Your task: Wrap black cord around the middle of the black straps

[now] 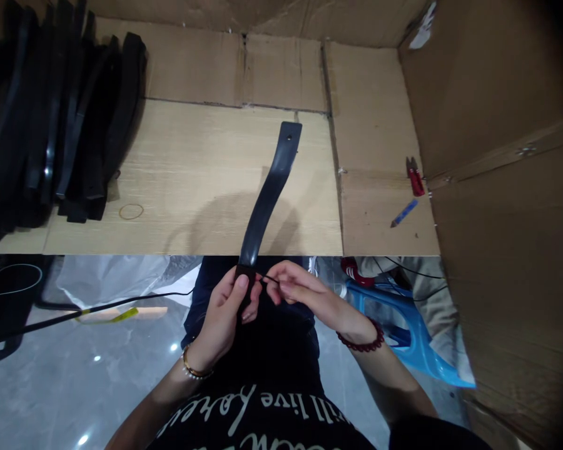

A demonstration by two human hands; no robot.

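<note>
A long black strap (267,194) with a small hole near its far end rises from my left hand (229,306) and curves over the table's front edge. My left hand is closed round the strap's near end, thumb on top. My right hand (304,294) is closed too, just to the right, pinching a thin black cord (269,278) that runs to the strap's near end. How the cord meets the strap is hidden by my fingers.
Many similar black straps (60,112) are heaped on the left of the cardboard-covered table (192,144). A rubber band (131,212) lies near them. On the right lie red-handled snips (415,178) and a blue pen-like tool (404,214). Below stands a blue plastic stool (417,331).
</note>
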